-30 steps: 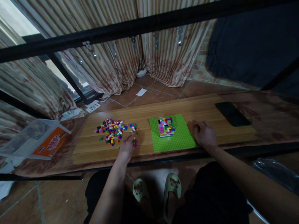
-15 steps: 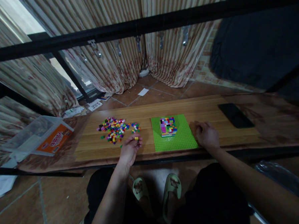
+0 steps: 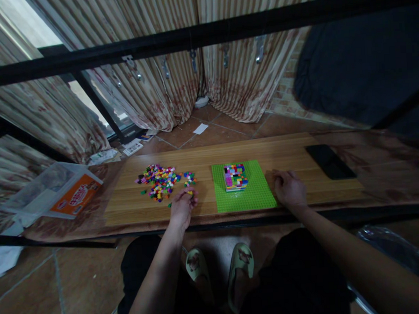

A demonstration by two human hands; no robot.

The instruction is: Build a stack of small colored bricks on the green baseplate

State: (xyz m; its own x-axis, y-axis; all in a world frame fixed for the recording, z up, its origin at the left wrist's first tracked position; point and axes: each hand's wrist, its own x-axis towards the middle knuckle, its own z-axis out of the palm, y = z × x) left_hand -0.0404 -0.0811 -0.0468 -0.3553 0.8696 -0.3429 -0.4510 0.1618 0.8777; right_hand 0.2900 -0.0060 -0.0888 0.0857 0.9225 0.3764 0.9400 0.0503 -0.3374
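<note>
A pile of small coloured bricks (image 3: 160, 181) lies on the wooden table (image 3: 301, 157). To its right sits a green baseplate (image 3: 253, 194) carrying a multicoloured block of stacked bricks (image 3: 235, 176). My left hand (image 3: 182, 206) hovers at the near right edge of the pile, fingers pinched on a small yellow brick (image 3: 190, 192). My right hand (image 3: 289, 189) rests curled on the table just right of the baseplate, with nothing visible in it.
A black phone (image 3: 329, 161) lies at the table's right. A clear plastic box with an orange label (image 3: 62, 193) sits off the left end. A black bar crosses overhead; curtains hang behind. My feet in green slippers (image 3: 220, 269) are under the table.
My left hand lifted from the pile with a yellow brick pinched, then settled slightly lower. The camera view shifted a little. My right hand stayed put.
</note>
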